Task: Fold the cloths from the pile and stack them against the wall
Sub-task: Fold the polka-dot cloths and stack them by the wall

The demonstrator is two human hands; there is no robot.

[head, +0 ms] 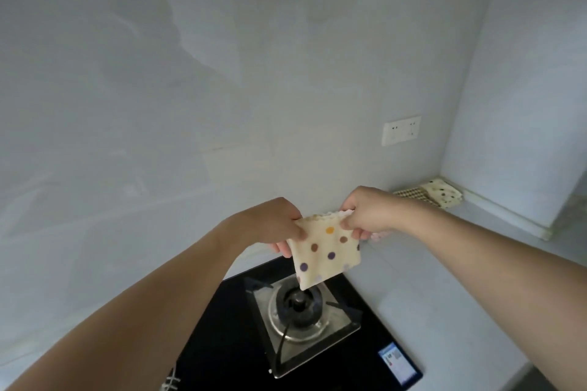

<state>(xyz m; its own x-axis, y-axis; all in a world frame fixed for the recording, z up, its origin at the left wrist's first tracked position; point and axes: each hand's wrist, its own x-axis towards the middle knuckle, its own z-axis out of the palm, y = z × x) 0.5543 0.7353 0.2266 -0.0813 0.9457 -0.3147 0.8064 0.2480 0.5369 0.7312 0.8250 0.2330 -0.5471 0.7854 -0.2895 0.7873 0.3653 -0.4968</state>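
Cloth (325, 249), one, polka-dotted: left hand (279, 225) and right hand (365, 213) each pinch a top corner. Two folded cloths (435, 194) lie on bench (444, 263) at wall.

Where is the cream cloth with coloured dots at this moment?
The cream cloth with coloured dots hangs mid-frame above the gas burner, pinched between the left hand and right hand.

Pale grey wall (190, 73) with a white socket (401, 130) at right, black stove (317, 343) below on a grey counter (444, 311).
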